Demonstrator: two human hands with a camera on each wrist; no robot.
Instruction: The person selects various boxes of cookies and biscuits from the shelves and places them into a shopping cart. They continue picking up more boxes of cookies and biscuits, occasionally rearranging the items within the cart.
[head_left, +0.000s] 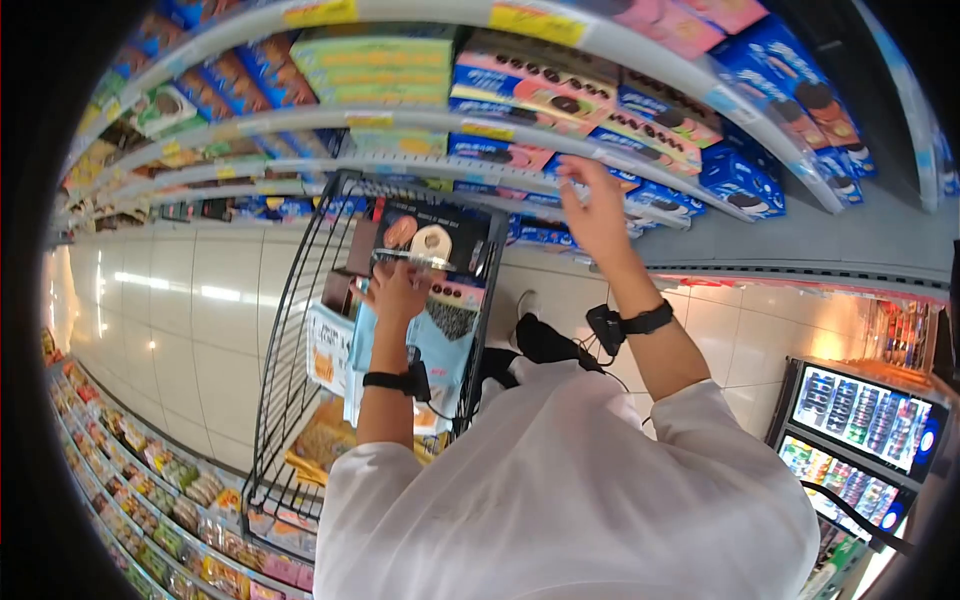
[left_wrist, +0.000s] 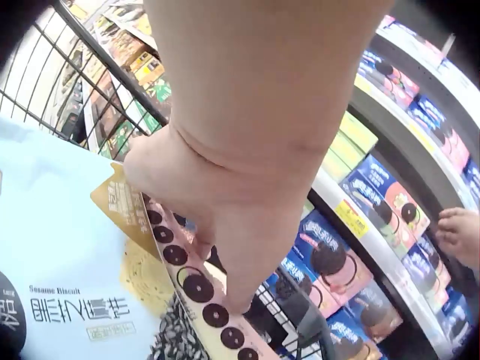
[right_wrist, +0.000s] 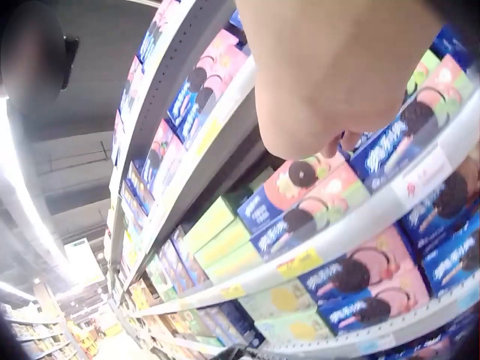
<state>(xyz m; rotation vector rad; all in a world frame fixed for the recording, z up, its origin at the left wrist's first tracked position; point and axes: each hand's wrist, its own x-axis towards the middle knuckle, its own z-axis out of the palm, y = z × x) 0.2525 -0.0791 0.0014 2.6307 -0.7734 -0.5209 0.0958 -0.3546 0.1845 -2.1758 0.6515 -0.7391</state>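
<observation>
Head view puts the left grip [head_left: 398,290] at the pink cookie box [left_wrist: 217,315] in the cart [left_wrist: 112,64]; pinching or not, I cannot tell. The right grip [head_left: 597,210] hangs loosely spread by far shelved boxes [head_left: 530,90]: hasty reaching could topple them.

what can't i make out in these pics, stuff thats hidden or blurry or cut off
- Right wrist view: most of the right hand's fingers, hidden behind the hand itself.
- Left wrist view: the left hand hides some of its own fingertips and part of the pink box.
- Left wrist view: the blue bag, cut off by the left edge.
- Head view: the print on the price tags, blurred.
</observation>
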